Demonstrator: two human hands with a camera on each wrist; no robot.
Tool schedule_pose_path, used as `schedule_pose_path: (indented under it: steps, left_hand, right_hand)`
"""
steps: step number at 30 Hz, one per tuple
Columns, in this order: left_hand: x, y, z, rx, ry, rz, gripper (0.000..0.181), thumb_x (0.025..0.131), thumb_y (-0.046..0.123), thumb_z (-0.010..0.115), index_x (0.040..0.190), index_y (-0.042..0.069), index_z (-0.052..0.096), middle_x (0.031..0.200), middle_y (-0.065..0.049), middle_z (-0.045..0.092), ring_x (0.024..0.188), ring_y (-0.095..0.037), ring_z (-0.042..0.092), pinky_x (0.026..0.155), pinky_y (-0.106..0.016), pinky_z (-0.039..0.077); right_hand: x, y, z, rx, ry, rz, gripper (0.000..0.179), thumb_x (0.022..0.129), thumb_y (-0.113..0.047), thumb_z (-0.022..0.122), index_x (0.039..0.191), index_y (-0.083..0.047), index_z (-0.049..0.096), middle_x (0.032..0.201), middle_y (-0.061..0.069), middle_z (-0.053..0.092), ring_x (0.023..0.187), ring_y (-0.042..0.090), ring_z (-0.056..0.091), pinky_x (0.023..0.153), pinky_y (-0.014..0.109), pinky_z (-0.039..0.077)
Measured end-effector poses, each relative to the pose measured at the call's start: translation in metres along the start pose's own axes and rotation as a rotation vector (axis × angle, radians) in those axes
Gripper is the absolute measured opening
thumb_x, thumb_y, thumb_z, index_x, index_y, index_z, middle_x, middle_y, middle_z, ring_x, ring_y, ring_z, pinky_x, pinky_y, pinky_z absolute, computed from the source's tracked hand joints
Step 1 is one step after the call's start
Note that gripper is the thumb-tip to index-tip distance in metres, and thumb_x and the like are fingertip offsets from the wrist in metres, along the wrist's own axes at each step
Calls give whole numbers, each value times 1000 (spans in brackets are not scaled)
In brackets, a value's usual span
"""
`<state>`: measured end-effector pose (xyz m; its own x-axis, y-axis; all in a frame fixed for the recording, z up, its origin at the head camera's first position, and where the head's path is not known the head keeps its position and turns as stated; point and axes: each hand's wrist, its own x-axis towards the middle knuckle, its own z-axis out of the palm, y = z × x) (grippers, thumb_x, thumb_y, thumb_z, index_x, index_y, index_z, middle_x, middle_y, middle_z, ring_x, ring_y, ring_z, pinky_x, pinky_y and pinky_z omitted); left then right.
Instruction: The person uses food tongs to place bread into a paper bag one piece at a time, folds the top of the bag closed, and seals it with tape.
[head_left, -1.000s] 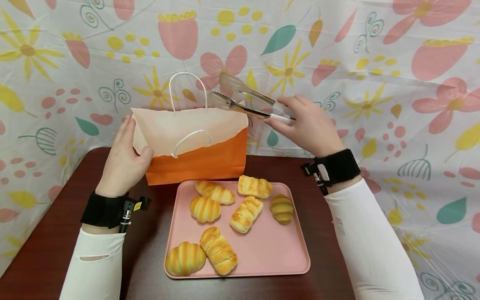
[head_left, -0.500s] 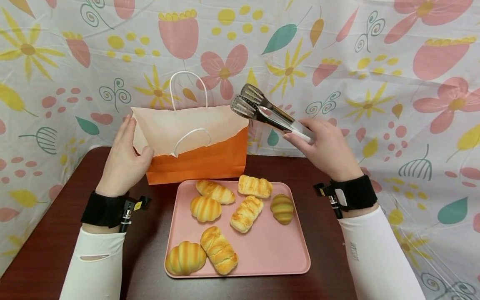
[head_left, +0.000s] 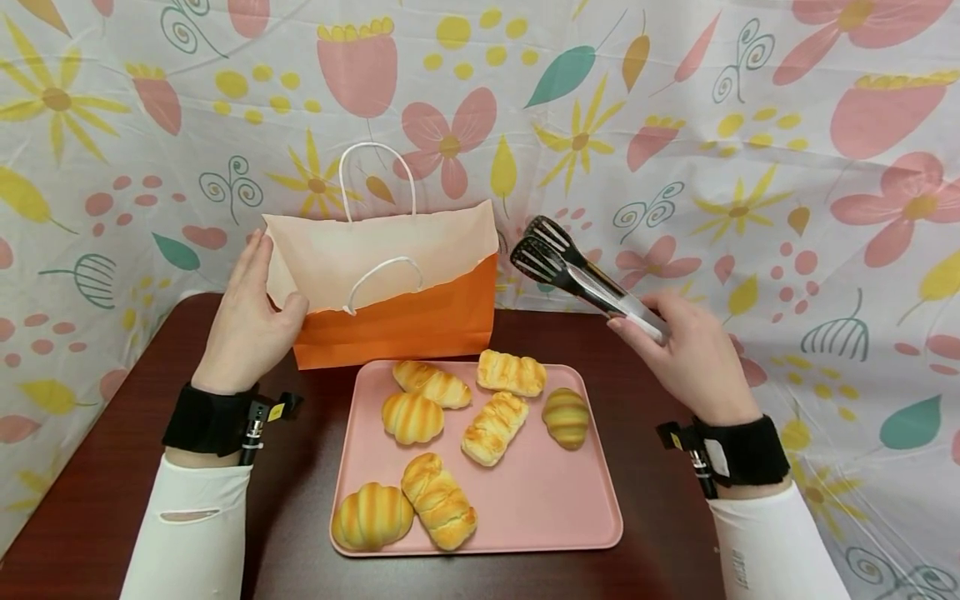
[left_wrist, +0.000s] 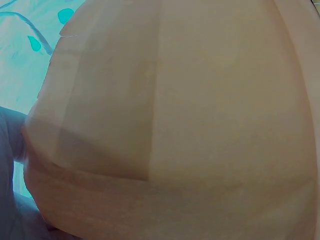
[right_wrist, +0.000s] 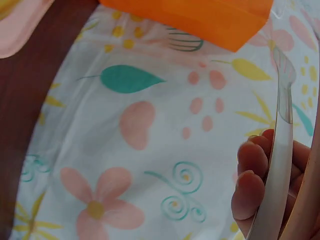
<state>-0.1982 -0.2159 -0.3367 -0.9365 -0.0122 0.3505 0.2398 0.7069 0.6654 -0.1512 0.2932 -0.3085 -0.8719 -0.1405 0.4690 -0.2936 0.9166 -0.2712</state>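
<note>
My left hand rests against the left side of an orange paper bag, its fingers straight along the edge and the thumb out toward the front. The left wrist view is filled by the bag's pale inside, with the fingers partly hidden behind its edge. On the right, my right hand grips the white handles of metal food tongs. Their slotted tips hang in the air right of the bag, with nothing between them. In the right wrist view, fingers curl round the handle.
A pink tray stands on the dark wooden table in front of the bag. Several bread rolls lie on it, among them a greenish-brown one at the right. A flowered cloth hangs behind.
My right hand has moved right and down with the tongs, away from the bag's opening. The tongs' tips have drawn closer together. The left hand, bag and rolls stay put.
</note>
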Motion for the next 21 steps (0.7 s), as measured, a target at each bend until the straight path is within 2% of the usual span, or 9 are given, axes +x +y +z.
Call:
schedule_pose_path:
  steps: [2, 6, 13, 21]
  left_hand:
    - [1, 0, 1, 0, -1, -1, 79, 95, 21, 47, 164, 8, 11, 173, -12, 6, 159, -35, 10, 125, -61, 17]
    - [0, 0, 1, -1, -1, -3, 79, 95, 21, 47, 164, 8, 11, 173, -11, 6, 159, -36, 11, 125, -61, 18]
    - [0, 2, 1, -2, 2, 6, 79, 94, 21, 47, 164, 8, 12, 173, -12, 7, 159, -35, 12, 125, -60, 17]
    - [-1, 1, 0, -2, 4, 8, 79, 94, 22, 48, 164, 8, 13, 173, -10, 8, 159, -34, 12, 125, -61, 19]
  right_hand:
    - [-12, 4, 0, -14, -26, 41, 41, 92, -53, 67, 111, -17, 63, 84, 1, 62, 74, 20, 57, 71, 41, 45]
    - [-36, 13, 2, -8, -88, 136, 49, 92, -57, 66, 119, -17, 62, 91, 2, 67, 74, 20, 61, 70, 43, 48]
    - [-76, 25, 6, -46, -162, 238, 53, 90, -64, 63, 114, -16, 61, 81, 1, 65, 63, 14, 58, 61, 36, 45]
    - [-112, 29, 11, -103, -171, 276, 52, 90, -63, 64, 107, -15, 64, 73, -1, 60, 55, 8, 51, 52, 31, 39]
